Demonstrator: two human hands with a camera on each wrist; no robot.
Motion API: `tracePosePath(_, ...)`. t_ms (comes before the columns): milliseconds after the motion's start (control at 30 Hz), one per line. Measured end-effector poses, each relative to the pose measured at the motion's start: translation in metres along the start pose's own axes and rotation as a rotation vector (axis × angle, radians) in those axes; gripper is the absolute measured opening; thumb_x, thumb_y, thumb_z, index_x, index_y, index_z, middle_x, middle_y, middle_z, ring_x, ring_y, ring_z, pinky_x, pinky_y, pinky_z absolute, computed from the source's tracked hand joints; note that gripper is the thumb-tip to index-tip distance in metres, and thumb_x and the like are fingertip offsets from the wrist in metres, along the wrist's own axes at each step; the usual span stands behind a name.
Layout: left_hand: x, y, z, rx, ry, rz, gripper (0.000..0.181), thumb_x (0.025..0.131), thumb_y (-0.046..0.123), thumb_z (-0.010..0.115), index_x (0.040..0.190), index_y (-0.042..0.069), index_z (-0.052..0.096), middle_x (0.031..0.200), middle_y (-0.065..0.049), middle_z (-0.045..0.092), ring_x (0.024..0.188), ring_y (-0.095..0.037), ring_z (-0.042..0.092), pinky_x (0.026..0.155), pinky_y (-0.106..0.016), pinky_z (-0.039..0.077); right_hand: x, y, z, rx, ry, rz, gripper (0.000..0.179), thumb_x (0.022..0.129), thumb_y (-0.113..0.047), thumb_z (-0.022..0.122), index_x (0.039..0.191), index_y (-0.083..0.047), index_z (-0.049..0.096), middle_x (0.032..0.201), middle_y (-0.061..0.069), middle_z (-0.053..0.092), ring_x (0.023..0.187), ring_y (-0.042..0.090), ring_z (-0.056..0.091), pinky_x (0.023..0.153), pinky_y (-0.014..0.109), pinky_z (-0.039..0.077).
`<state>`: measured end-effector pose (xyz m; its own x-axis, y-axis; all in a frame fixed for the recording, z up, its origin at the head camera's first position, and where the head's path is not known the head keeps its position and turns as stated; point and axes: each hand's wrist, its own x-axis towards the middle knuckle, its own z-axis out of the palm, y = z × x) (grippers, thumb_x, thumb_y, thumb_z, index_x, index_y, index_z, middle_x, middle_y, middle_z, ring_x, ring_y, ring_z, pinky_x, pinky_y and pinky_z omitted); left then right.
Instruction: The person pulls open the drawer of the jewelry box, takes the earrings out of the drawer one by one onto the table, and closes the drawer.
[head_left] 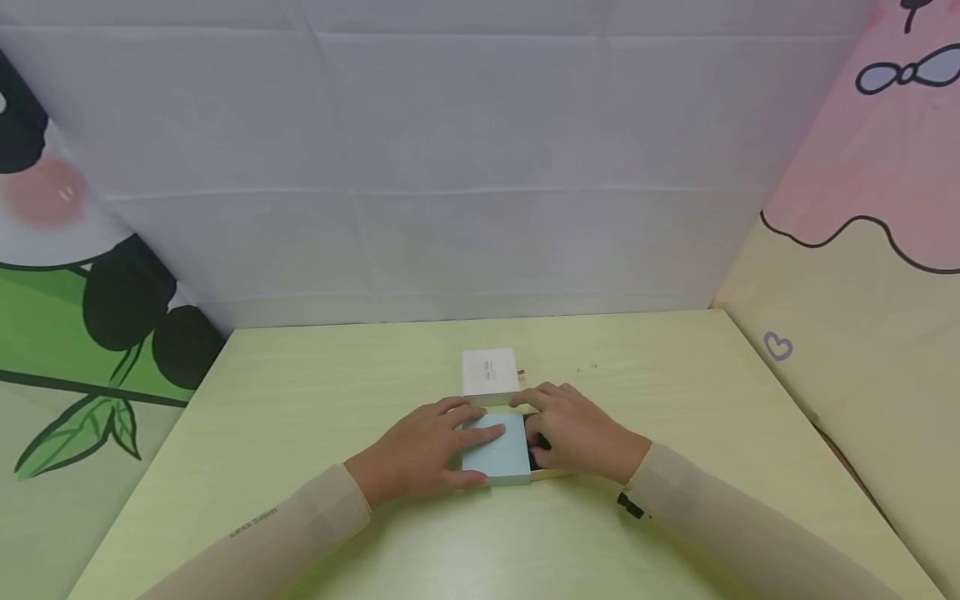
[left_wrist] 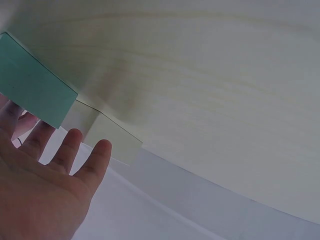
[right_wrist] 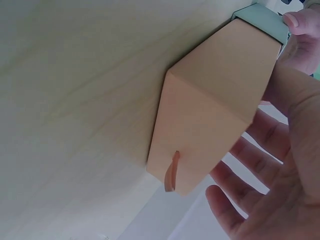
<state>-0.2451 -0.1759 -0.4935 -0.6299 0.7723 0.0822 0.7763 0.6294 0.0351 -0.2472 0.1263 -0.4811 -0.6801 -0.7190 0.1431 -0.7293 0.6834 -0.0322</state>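
Observation:
A light blue box sleeve (head_left: 497,454) lies on the table, with its tan drawer (right_wrist: 210,95) slid partway out on the right. My left hand (head_left: 427,446) holds the sleeve: thumb along the near side, one finger stretched over the top, others by the far edge. Over the drawer, my right hand (head_left: 566,433) has its thumb and a finger dipped inside, beside something dark; whether they pinch it I cannot tell. A ribbon pull tab (right_wrist: 172,172) sticks out of the drawer's end. Just behind the sleeve sits a white box (head_left: 490,372) with small lettering on its lid.
The pale wood-look table (head_left: 300,375) ends at a white cloth backdrop (head_left: 480,167). Printed side panels stand left and right, the right one (head_left: 862,350) cream and pink. A small ribbon tab (head_left: 522,372) pokes out of the white box's right side.

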Motion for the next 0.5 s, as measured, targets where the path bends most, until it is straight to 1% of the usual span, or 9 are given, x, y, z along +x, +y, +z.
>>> tracePosePath(200, 0.0002, 0.0003, -0.0002, -0.002, -0.006, 0.0, 0.07, 0.111, 0.069, 0.073, 0.173, 0.039, 0.061, 0.172, -0.003, 0.068, 0.162, -0.033, 0.063, 0.13, -0.052, 0.059, -0.0019, 0.0006, 0.0008, -0.047, 0.033, -0.026, 0.014, 0.098, -0.021, 0.095, 0.086, -0.02, 0.087, 0.152, 0.003, 0.078, 0.138, 0.028, 0.075, 0.11, 0.049, 0.063)
tracePosePath(367, 0.0004, -0.0001, 0.0003, 0.001, -0.006, 0.0, 0.07, 0.111, 0.07, 0.073, 0.173, 0.039, 0.061, 0.172, -0.003, 0.068, 0.162, -0.033, 0.063, 0.13, -0.052, 0.059, -0.0038, 0.0007, 0.0017, -0.091, 0.074, -0.055, 0.014, 0.098, -0.023, 0.096, 0.088, -0.02, 0.088, 0.149, 0.002, 0.079, 0.135, 0.026, 0.076, 0.11, 0.047, 0.064)
tracePosePath(500, 0.0005, -0.0003, 0.0005, -0.001, -0.005, -0.001, 0.07, 0.111, 0.07, 0.073, 0.173, 0.039, 0.061, 0.172, -0.003, 0.067, 0.162, -0.033, 0.063, 0.13, -0.052, 0.059, -0.0038, 0.0017, 0.0036, -0.109, 0.095, -0.069, 0.013, 0.098, -0.023, 0.096, 0.087, -0.02, 0.088, 0.147, 0.001, 0.08, 0.135, 0.025, 0.076, 0.108, 0.045, 0.064)
